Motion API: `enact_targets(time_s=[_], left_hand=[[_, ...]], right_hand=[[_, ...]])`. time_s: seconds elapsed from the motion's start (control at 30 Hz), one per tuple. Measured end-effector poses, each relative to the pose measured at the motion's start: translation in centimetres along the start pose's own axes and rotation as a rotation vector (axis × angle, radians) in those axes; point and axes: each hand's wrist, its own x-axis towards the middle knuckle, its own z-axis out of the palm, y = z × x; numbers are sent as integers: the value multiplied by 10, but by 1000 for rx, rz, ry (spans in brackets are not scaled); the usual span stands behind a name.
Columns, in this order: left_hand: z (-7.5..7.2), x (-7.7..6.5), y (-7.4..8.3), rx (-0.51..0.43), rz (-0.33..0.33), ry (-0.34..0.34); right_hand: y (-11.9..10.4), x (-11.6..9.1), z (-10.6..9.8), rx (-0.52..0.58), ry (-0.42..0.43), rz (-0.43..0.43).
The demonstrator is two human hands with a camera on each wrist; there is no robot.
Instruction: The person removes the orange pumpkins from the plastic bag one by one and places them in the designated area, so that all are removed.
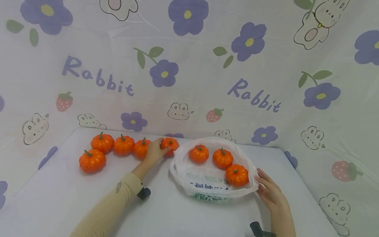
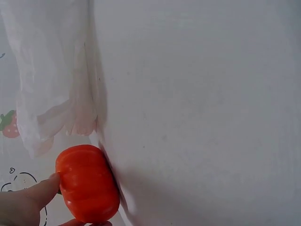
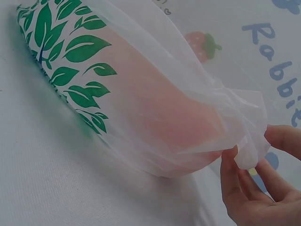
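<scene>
My left hand [image 1: 152,154] grips a small orange pumpkin [image 1: 171,144] with a green stem, thumb and fingers on either side of it. In the left wrist view this pumpkin [image 2: 88,183] is low at the table surface, beside the hanging edge of the bag. A white plastic bag [image 1: 192,174] with green leaf print lies with its mouth spread, and three pumpkins [image 1: 223,158] are inside. At the bag's right rim, my right hand [image 1: 273,192] pinches the thin plastic between thumb and fingers, as the bag edge [image 3: 249,117] in the right wrist view shows.
Several more orange pumpkins [image 1: 123,145] stand at the back left of the white table [image 1: 165,210], close together. Behind the table hangs a curtain [image 1: 195,85] printed with flowers, rabbits and strawberries. Each wrist wears a dark camera mount [image 1: 144,193].
</scene>
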Motion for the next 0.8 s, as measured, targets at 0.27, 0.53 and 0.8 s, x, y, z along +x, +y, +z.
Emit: enact_targets(time_s=[0.27, 0.53, 0.8], left_hand=[[1, -1, 0, -30, -20, -9], [-4, -4, 4, -108, 15, 20], [-7, -6, 13, -147, 60, 60]], right_hand=[[-2, 1, 1, -5, 22, 27], [-4, 1, 2, 5, 20, 28], [-4, -2, 2, 5, 1, 15]])
